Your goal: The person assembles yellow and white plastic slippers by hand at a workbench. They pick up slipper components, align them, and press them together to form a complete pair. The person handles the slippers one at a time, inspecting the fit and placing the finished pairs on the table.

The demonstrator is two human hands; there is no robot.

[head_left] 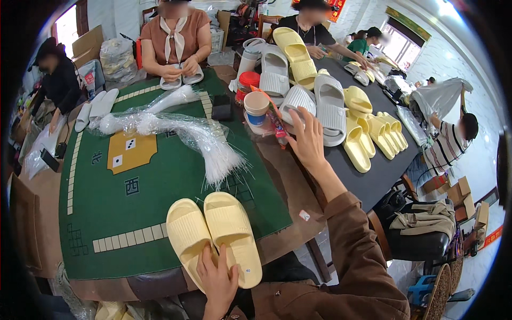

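A pair of pale yellow slide slippers (229, 213) lies side by side at the near edge of the green mat, toes pointing away from me. My left hand (217, 274) grips the pair at the footbeds, its fingers on both slippers near their inner edges. Over the gap between the two tables, my right hand (309, 141) is raised with fingers apart and nothing visible in it. Just left of it are a red packet (277, 125) and a paper cup (256, 106). Bundles of clear plastic ties (218, 160) spread across the mat.
On the dark table at right stand grey slippers (330, 106) and yellow slippers (358, 141). A red-lidded jar (247, 85) sits behind the cup. Across the mat a person (178, 42) handles grey slippers; several others work around. A chair (421, 229) stands at right.
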